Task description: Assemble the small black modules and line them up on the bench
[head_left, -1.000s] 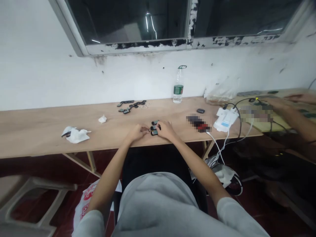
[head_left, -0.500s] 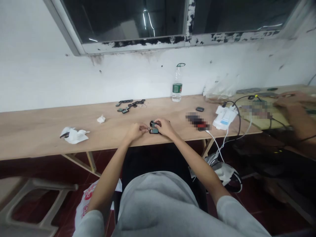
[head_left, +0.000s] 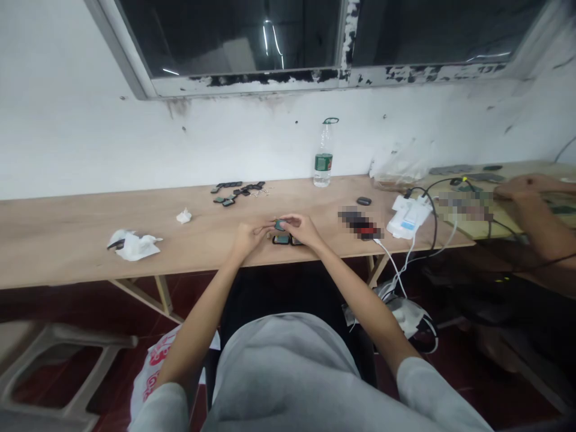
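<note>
Our right hand [head_left: 302, 228] pinches a green-faced piece [head_left: 279, 225]; left hand [head_left: 248, 239] beside that pinch, hold unclear. Probably light, stiff; we'd grip its edges.

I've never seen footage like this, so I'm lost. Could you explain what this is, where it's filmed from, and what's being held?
There is no machine: a person works bare-handed, filmed from one camera worn on the head, looking forward and down. The right hand pinches a small dark-green piece; the left hand is right beside it, though I can't tell whether it grips too. Just below, other dark pieces lie on the wooden table. Farther back are a scattered cluster of small parts and an upright bottle; crumpled tissue lies off to the left. Toward the right edge, another person's arm shows.
</note>
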`<state>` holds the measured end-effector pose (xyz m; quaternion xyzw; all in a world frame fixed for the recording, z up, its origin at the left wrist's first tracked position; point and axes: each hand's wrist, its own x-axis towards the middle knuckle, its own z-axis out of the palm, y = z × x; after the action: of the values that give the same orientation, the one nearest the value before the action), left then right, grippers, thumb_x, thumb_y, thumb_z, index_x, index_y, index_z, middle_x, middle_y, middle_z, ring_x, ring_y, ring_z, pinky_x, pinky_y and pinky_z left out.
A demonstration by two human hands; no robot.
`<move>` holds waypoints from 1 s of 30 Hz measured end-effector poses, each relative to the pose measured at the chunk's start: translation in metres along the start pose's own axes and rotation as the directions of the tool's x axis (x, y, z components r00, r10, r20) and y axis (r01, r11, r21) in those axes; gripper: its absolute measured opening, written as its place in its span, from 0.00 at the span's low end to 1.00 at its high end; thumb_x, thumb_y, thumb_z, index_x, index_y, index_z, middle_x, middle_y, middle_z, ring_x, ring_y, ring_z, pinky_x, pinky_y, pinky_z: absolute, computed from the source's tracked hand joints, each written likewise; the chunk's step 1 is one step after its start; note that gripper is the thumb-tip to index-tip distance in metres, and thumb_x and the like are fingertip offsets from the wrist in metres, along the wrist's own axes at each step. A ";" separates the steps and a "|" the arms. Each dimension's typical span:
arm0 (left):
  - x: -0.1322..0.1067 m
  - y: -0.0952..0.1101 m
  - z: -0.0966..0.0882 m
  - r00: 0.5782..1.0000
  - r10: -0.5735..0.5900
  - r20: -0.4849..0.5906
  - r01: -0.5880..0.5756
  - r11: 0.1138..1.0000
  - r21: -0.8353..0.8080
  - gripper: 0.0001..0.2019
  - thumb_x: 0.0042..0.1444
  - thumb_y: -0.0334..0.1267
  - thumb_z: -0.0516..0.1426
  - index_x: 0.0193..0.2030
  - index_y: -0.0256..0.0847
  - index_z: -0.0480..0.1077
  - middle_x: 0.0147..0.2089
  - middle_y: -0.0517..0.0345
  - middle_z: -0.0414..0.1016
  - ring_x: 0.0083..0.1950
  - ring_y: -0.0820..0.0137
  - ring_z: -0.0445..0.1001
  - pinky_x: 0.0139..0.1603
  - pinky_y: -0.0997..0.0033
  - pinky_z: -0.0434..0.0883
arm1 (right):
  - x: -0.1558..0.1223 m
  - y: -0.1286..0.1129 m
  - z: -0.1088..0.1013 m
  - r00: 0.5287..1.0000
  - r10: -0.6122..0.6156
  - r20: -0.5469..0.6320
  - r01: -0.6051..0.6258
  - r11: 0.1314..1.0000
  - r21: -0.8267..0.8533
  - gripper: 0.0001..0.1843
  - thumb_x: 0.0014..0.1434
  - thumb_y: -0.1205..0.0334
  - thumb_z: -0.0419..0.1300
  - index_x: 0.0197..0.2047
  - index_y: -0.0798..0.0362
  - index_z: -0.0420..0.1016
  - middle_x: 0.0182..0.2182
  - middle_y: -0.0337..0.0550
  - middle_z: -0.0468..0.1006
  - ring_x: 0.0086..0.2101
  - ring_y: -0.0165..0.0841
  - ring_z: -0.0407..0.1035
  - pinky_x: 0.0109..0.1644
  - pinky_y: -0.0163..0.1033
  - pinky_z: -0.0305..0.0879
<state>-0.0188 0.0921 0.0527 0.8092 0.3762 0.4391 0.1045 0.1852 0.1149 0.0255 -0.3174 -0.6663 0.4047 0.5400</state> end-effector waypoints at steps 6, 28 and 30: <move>0.001 0.001 -0.001 0.971 0.231 -0.060 -0.225 0.970 0.096 0.10 0.66 0.41 0.57 0.42 0.44 0.80 0.47 0.52 0.83 0.50 0.63 0.79 0.55 0.58 0.75 | 0.001 -0.005 0.001 1.000 0.015 -0.003 -0.014 0.999 0.051 0.18 0.52 0.53 0.70 0.42 0.56 0.82 0.40 0.50 0.85 0.40 0.39 0.79 0.46 0.42 0.75; -0.001 0.007 0.003 0.998 0.054 -0.015 -0.045 0.930 0.365 0.10 0.60 0.33 0.58 0.46 0.40 0.80 0.47 0.52 0.81 0.44 0.63 0.80 0.45 0.69 0.75 | 0.001 -0.005 0.004 0.995 0.018 -0.097 -0.025 0.997 -0.069 0.13 0.56 0.58 0.67 0.42 0.56 0.81 0.38 0.49 0.84 0.38 0.37 0.79 0.44 0.40 0.75; 0.000 0.009 0.002 0.999 0.041 -0.015 -0.034 0.948 0.315 0.10 0.62 0.36 0.58 0.46 0.41 0.81 0.48 0.52 0.81 0.43 0.64 0.80 0.44 0.69 0.76 | 0.000 -0.005 0.004 0.997 0.015 -0.071 -0.019 0.998 -0.051 0.14 0.56 0.57 0.67 0.42 0.56 0.82 0.39 0.49 0.84 0.39 0.38 0.79 0.45 0.41 0.75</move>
<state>-0.0129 0.0863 0.0562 0.8178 0.4270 0.3839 -0.0383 0.1813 0.1118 0.0301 -0.3511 -0.6544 0.3803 0.5512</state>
